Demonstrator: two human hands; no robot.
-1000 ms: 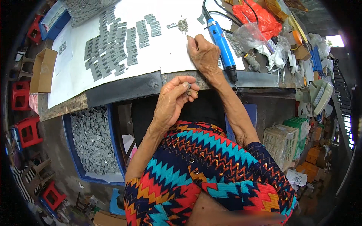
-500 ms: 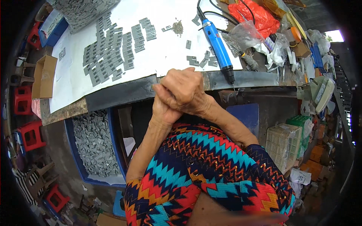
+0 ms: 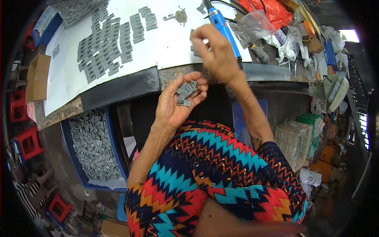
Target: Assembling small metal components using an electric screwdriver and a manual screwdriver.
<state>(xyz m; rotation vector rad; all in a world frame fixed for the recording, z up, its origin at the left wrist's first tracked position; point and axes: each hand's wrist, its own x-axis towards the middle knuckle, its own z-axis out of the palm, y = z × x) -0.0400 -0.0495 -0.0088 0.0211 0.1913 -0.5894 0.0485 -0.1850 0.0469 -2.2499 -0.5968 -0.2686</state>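
My left hand point(image 3: 173, 103) is turned palm up near the table's front edge. Its curled fingers cup several small grey plastic pieces point(image 3: 187, 91). Above the table edge, my right hand point(image 3: 216, 53) is raised with bent fingers and thumb drawn together. Whatever it may pinch cannot be made out. It partly covers the blue electric screwdriver point(image 3: 221, 23) and a few grey pieces lying on the white sheet. Rows of similar grey pieces point(image 3: 103, 43) lie on the left part of the sheet, and a small heap of tiny metal screws point(image 3: 181, 16) sits at the far middle.
A blue bin point(image 3: 94, 146) full of grey pieces stands below the table at left. A large bag of pieces point(image 3: 75, 10) is at the far left. Red plastic point(image 3: 272, 14) and clear bags crowd the right side. An open cardboard box point(image 3: 38, 77) adjoins the left table edge.
My clasped hands have come apart. The left has turned palm up, showing the grey pieces in it; the right has risen forward over the table.
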